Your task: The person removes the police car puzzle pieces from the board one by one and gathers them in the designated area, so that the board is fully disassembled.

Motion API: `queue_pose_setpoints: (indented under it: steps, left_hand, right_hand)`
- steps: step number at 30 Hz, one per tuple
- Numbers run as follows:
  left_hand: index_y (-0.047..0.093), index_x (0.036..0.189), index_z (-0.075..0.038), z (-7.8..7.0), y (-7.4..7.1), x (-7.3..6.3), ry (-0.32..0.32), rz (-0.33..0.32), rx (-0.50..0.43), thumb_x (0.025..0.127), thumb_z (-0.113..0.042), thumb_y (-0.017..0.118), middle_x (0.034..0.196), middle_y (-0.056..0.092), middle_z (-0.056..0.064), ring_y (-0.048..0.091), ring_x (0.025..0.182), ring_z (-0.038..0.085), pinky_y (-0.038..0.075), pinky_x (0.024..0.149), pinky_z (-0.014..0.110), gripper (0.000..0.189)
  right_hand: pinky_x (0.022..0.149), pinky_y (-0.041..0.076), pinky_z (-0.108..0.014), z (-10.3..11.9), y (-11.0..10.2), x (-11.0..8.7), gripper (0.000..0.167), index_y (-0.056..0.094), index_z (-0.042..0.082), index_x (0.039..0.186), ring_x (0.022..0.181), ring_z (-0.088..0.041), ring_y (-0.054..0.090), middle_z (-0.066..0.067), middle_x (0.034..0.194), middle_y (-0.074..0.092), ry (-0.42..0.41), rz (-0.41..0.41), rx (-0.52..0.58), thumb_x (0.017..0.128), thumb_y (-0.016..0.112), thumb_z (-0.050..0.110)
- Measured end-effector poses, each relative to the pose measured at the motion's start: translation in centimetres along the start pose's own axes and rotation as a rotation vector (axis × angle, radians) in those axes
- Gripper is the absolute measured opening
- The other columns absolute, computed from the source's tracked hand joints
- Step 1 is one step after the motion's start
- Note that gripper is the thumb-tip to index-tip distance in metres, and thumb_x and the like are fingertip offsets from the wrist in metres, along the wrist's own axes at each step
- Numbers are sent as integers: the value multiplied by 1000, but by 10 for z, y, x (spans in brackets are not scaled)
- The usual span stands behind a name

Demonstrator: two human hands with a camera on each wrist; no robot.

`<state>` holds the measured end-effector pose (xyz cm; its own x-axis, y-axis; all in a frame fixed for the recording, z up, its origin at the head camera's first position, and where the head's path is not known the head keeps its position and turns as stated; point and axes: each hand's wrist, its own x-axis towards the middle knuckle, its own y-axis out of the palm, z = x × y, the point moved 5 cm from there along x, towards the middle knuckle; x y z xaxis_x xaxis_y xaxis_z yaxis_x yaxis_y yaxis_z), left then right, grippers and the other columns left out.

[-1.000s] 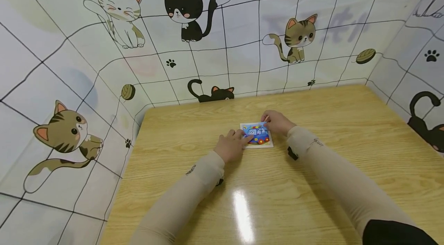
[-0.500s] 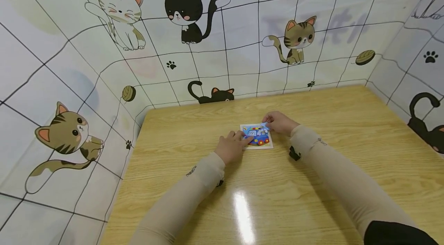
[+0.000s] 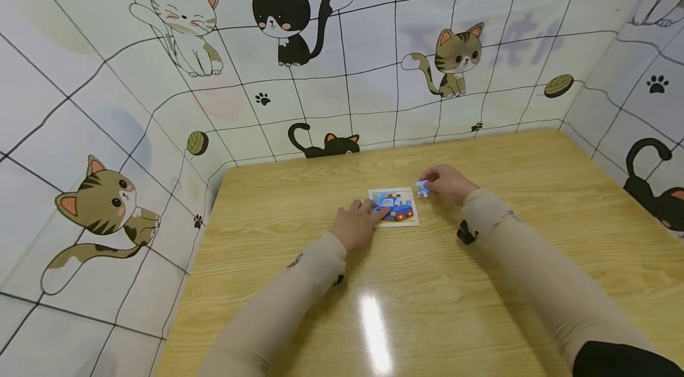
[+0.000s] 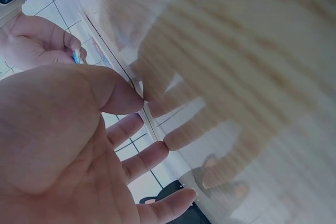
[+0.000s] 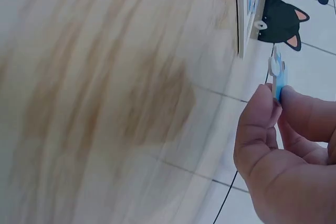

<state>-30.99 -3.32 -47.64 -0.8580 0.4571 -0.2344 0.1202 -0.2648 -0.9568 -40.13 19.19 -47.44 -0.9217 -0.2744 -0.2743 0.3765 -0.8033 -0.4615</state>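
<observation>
A small jigsaw puzzle board [image 3: 402,224] with a white border and a blue cartoon vehicle lies flat on the wooden table. My left hand [image 3: 354,226] rests at its left side, thumb and fingertips on the picture. The left wrist view shows the fingers of that hand [image 4: 63,145] spread and fairly straight. To the right of the board, my right hand [image 3: 450,184] pinches a light blue jigsaw piece [image 3: 422,189] between thumb and fingers. Seen edge-on in the right wrist view, the thin piece [image 5: 277,74] is held beyond the board's edge [image 5: 241,24].
The wooden table [image 3: 299,187] stretches around the board, with a bright light reflection [image 3: 376,329] near its front. Behind and beside it hangs a white wall covering [image 3: 374,86] with grid lines and cartoon cats.
My right hand has lifted the light blue piece away from the board's upper right corner and moved right with it. My left hand stays in place on the board.
</observation>
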Motion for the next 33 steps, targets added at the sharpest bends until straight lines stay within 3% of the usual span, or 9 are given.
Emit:
queue_pose_setpoints:
  steps: [7,14,24,33]
  left_hand:
    - [21,162,-42,1,2,1,-1,0,19,111,-23,33,159,32,-4,38,133,22,49,95,48,56]
    - [21,162,-42,2,4,2,-9,4,0,111,-22,33,159,31,-4,38,132,22,48,94,48,56]
    - [21,162,-41,2,4,2,-5,6,-4,111,-22,32,159,31,-4,37,135,23,48,95,50,55]
    - [21,162,-41,1,3,2,3,-4,-18,110,-23,35,159,31,-3,35,139,23,47,99,51,57]
  right_hand:
    - [94,53,-36,-9,-10,-5,28,49,-13,130,97,-19,55,-19,116,49,16,11,92,104,48,-3]
    - [91,54,-33,-14,-25,-12,31,48,-14,134,95,-18,54,-19,115,48,17,11,87,105,48,-3]
    - [81,54,-24,-39,-57,-21,33,43,-18,134,90,-14,55,-19,114,49,35,-4,110,104,47,-5]
    - [76,55,-26,-59,-89,-31,29,48,-18,129,85,-13,57,-16,108,56,33,-52,6,103,48,-7]
